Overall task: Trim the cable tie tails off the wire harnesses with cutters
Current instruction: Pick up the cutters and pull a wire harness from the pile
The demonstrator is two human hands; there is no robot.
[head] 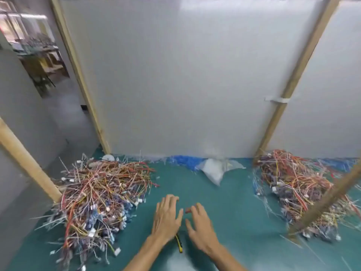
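Note:
My left hand (167, 217) lies flat on the green mat (240, 222), fingers straight and spread. My right hand (199, 225) hovers beside it with relaxed fingers, and a small red bit shows at its fingertips. Under my left wrist lies a yellow-and-black cutter handle (179, 244), mostly hidden. A big tangled heap of wire harnesses (99, 200) with white tie tails sticking out sits to the left. A second heap of harnesses (298, 190) sits to the right. The frame is motion-blurred.
A white partition panel (185, 75) framed by wooden posts (78, 75) closes off the back of the bench. A clear plastic bag (214, 171) lies at its foot, with blue strips along the base. A blurred wooden stick (328, 200) crosses the right heap.

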